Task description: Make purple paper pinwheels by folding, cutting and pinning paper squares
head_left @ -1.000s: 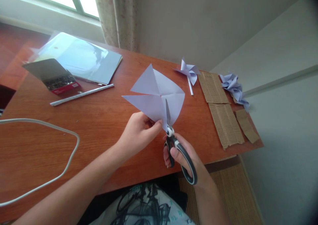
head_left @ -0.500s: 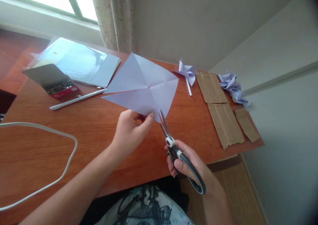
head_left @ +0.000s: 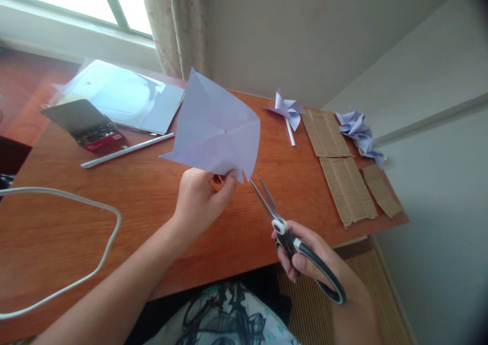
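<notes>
My left hand [head_left: 206, 195] pinches the lower edge of a pale lilac paper sheet [head_left: 217, 116], holding it up above the table. Crease lines cross the sheet, with a small reddish dot near its middle. A short slit shows at its lower corner, just right of my thumb. In my right hand [head_left: 305, 251] is a pair of scissors [head_left: 280, 225] with black and white handles. The blades are parted and point up-left, their tips close to the slit corner but off the paper.
On the wooden table [head_left: 152, 243] lie a rolled white paper stick [head_left: 127, 151], an open box of small metal pieces [head_left: 99, 134], a clear-wrapped pack [head_left: 125, 96] and a white cable [head_left: 110, 243]. A paper pinwheel [head_left: 288, 112], cardboard pieces [head_left: 346, 190] and more folded paper [head_left: 358, 131] are at right.
The scissors have drawn back right and down from the paper, where a short slit now shows at the lower corner. The sheet has tilted and bent slightly in my left hand.
</notes>
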### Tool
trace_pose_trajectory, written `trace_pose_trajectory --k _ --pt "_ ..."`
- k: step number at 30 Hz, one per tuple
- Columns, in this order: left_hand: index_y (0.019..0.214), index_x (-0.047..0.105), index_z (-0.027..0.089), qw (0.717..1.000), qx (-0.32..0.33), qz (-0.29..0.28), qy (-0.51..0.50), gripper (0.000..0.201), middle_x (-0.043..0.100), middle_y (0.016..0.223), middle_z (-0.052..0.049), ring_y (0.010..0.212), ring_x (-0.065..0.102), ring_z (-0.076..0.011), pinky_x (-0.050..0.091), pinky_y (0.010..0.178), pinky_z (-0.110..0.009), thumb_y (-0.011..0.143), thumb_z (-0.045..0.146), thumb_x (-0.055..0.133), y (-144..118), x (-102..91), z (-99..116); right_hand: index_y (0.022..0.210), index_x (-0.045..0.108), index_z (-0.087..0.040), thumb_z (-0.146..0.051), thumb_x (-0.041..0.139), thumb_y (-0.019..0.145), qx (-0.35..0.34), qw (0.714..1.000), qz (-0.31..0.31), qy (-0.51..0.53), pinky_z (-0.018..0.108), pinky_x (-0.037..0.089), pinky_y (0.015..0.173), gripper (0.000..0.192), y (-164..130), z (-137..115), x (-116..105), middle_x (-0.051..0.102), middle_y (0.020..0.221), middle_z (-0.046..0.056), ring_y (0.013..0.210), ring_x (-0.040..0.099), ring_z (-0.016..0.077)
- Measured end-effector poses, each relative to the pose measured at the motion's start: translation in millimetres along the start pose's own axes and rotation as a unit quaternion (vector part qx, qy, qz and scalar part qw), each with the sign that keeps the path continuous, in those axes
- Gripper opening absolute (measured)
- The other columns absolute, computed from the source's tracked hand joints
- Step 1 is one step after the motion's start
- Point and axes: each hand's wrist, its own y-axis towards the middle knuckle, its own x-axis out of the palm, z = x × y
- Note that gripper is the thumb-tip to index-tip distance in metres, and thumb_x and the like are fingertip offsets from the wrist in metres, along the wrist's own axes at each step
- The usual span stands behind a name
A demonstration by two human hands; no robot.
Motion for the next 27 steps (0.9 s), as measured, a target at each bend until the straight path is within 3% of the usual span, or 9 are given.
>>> trace_pose_trajectory --k 6,13,19,23,27 --pt "0.067 0.064 0.018 0.998 0.058 -0.025 0.023 0.024 0.069 0.065 -0.004 0.063 0.063 -0.0183 0.044 0.066 -0.03 0.087 0.027 0.056 -2 2.4 2 0.109 0.052 -0.019 -0.063 0.073 0.08 0.016 0.999 0.029 -0.017 0.023 0.042 0.055 0.057 8 -7 5 0.054 0.073 -0.002 0.059 0.05 0.0102" --pt "0.066 0.066 0.018 0.998 0.044 -0.051 0.014 0.024 0.068 0.064 -0.003 0.061 0.061 -0.0168 0.044 0.066 -0.029 0.087 0.027 0.056 -4 3.1 5 0.106 0.049 -0.021 -0.06 0.07 0.084 -0.005 1.0 0.005 -0.024 0.023 0.041 0.055 0.05 12 -9 6 0.054 0.07 -0.003 0.058 0.05 0.0105" --pt "0.071 0.069 0.015 0.988 -0.03 -0.093 -0.117 0.022 0.069 0.066 -0.003 0.06 0.061 -0.0151 0.044 0.062 -0.026 0.087 0.026 0.059 -5 3.5 5 0.112 0.051 -0.018 -0.062 0.072 0.082 -0.001 1.0 0.01 -0.008 0.022 0.041 0.055 0.057 15 -6 6 0.054 0.071 -0.003 0.058 0.05 0.0097" --pt "0.076 0.069 0.013 0.96 -0.118 -0.135 -0.215 0.02 0.072 0.073 -0.005 0.066 0.064 -0.0179 0.048 0.063 -0.027 0.086 0.03 0.062 -6 8.3 3 0.113 0.052 -0.017 -0.061 0.073 0.082 -0.012 0.999 0.029 -0.005 0.023 0.044 0.057 0.057 21 -5 9 0.056 0.071 -0.002 0.059 0.052 0.0105" --pt "0.076 0.069 0.014 0.93 -0.162 -0.15 -0.293 0.017 0.074 0.074 -0.004 0.067 0.066 -0.0184 0.05 0.062 -0.026 0.083 0.028 0.065 -5 10.0 8 0.112 0.053 -0.018 -0.061 0.073 0.081 -0.021 0.998 0.06 -0.003 0.024 0.045 0.056 0.057 29 -8 17 0.056 0.072 -0.002 0.06 0.053 0.0112"
